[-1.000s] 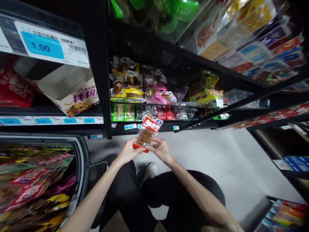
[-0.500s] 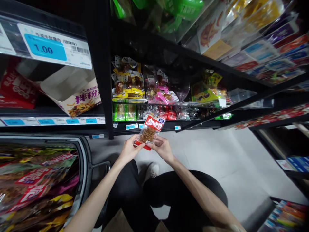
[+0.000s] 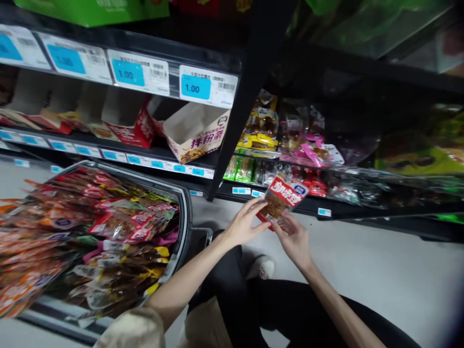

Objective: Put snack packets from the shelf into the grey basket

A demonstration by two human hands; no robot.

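A small clear-and-red snack packet (image 3: 281,200) with brown food showing through it is held out in front of me, tilted. My left hand (image 3: 248,222) has its fingers along the packet's left edge, with the thumb at the lower corner. At the bottom edge, my right hand (image 3: 294,238) pinches the packet between thumb and fingers. Some of the right fingertips are hidden behind it. Left of my hands stands a grey-rimmed bin (image 3: 186,217), heaped with similar packets (image 3: 139,217) in red, orange and yellow.
A shelf with price labels (image 3: 195,87) runs along the left, holding open cardboard boxes (image 3: 199,135). Beyond the packet, low shelves carry yellow snack bags (image 3: 259,128) and pink ones (image 3: 313,150). A black shelf post (image 3: 241,92) stands between them. Pale floor (image 3: 366,251) lies at right.
My view has swung left, bringing more of the bin and left shelf into sight. Both hands still have the packet, which has tilted to the right; the left fingers have stretched out along it.
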